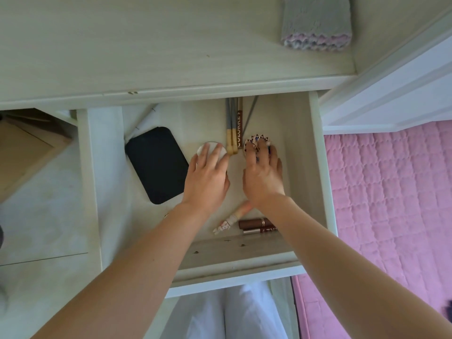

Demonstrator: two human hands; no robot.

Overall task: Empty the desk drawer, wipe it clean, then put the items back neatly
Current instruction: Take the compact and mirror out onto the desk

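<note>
The pale wooden drawer (pixel 318 167) stands pulled out below the desk top. My left hand (pixel 208 177) lies with straight fingers on a small white round compact (pixel 204 146). My right hand (pixel 263 174) rests its fingertips on a round patterned compact (pixel 256 138). Between them lie several pencils and a brown liner (pixel 233 128), pointing toward the back. A black rounded case (pixel 159 165) lies at the left. Near the drawer front lie a pink tube (pixel 232 218) and brown lip tubes (pixel 256 225), partly hidden by my right forearm.
A folded grey cloth with a pink edge (pixel 318 23) lies on the desk top (pixel 146 45) at the back right. A pink quilted bed cover (pixel 391 204) is to the right of the drawer. A white lining sheet (pixel 110 179) lies along the drawer's left side.
</note>
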